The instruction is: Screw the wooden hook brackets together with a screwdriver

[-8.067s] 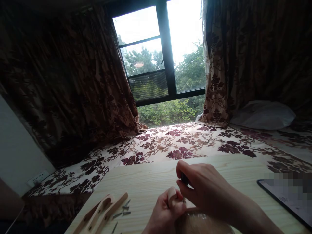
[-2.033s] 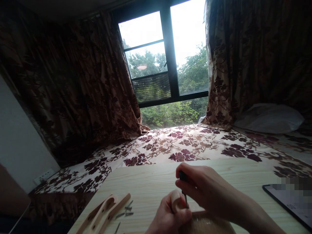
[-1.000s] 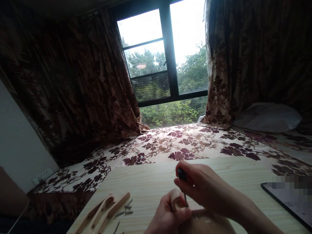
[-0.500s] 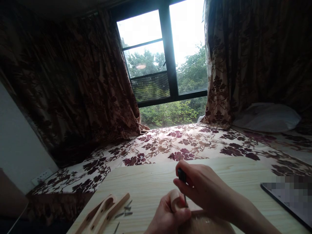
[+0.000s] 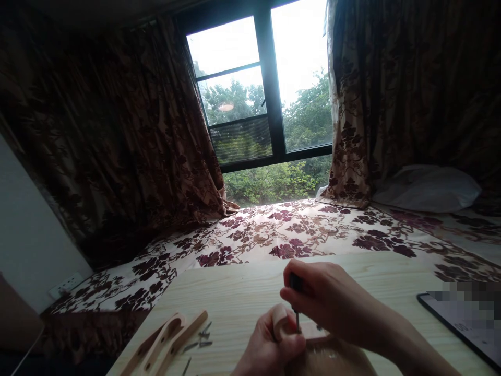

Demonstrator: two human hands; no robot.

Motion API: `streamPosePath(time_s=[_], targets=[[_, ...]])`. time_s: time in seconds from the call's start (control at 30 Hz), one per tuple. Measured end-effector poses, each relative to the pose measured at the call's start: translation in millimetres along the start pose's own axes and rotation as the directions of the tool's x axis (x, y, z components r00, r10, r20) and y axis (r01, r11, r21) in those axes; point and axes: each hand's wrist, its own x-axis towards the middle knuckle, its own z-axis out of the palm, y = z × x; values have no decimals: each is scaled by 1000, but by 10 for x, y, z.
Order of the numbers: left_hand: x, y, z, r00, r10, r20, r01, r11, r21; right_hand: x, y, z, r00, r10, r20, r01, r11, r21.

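Observation:
My right hand is wrapped round the black handle of a screwdriver. Its metal shaft points down at a wooden piece, where the tip meets a spot beside my left thumb. Closed round a curved, pale wooden part is my left hand, with the thumb pressed near the screwdriver's tip. A flat wooden piece with a dark hole lies under my right hand, partly hidden by it. Whether a screw sits under the tip is too small to tell.
Several wooden parts with holes lie at the left of the pale wooden board, with several loose screws beside them. A dark-edged phone or tablet rests at the right. Behind is a flowered cloth below a window.
My right hand has turned slightly with the screwdriver and tilted, so more of the flat wooden piece and its hole shows. My left hand stays nearly still.

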Motion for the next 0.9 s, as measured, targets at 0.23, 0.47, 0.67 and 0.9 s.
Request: streamPosePath(time_s=[0.23, 0.47, 0.67, 0.9], targets=[[31, 62, -39, 998, 28, 52, -31, 997, 73, 71, 38, 81, 994, 69, -86, -80, 987, -139], [26, -19, -27, 999, -18, -45, 20, 999, 47, 25, -25, 21, 1000, -11, -11, 10, 997, -79], [23, -38, -40, 998, -30, -52, 33, 998, 57, -4, -42, 16, 999, -38, 19, 39, 997, -71], [-1, 131, -13, 999, -25, 49, 19, 992, 121, 69, 45, 66, 993, 90, -78, -104, 974, -201]])
